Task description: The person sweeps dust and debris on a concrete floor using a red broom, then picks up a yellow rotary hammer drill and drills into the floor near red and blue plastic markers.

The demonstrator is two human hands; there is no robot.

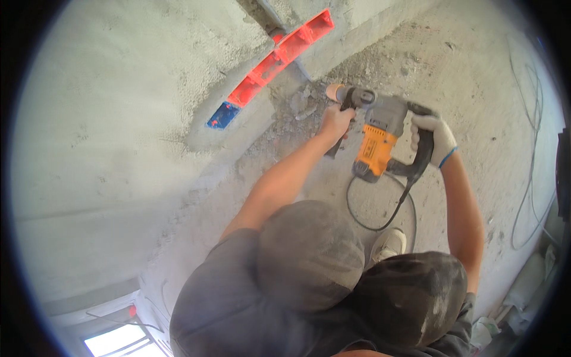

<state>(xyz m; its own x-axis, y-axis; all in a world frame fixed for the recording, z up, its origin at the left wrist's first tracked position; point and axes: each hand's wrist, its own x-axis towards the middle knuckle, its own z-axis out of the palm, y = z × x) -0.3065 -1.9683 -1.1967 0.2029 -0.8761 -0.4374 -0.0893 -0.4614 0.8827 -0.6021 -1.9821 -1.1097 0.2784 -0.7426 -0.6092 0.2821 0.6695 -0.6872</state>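
Observation:
Held across in front of my knees is an orange and grey rotary hammer (377, 143), its chuck end toward the wall. My left hand (335, 124), bare, grips the black side handle (333, 149) near the chuck. Around the black rear handle (424, 151) closes my right hand (435, 136), in a white work glove with a blue cuff. A power cord (403, 198) hangs from that handle and loops over the floor. Whether the tool's tip touches anything I cannot tell. Left of the tool, a row of red electrical back boxes (281, 56) is set in the wall, with a blue piece (224, 115) at its lower end.
Broken mortar and rubble (308, 100) lie along the wall's foot. A recessed channel (258, 15) runs into the box row. Thin cable (533, 134) trails across the floor at the right. Sacks (526, 281) lie at lower right. My shoe (389, 244) stands between my knees.

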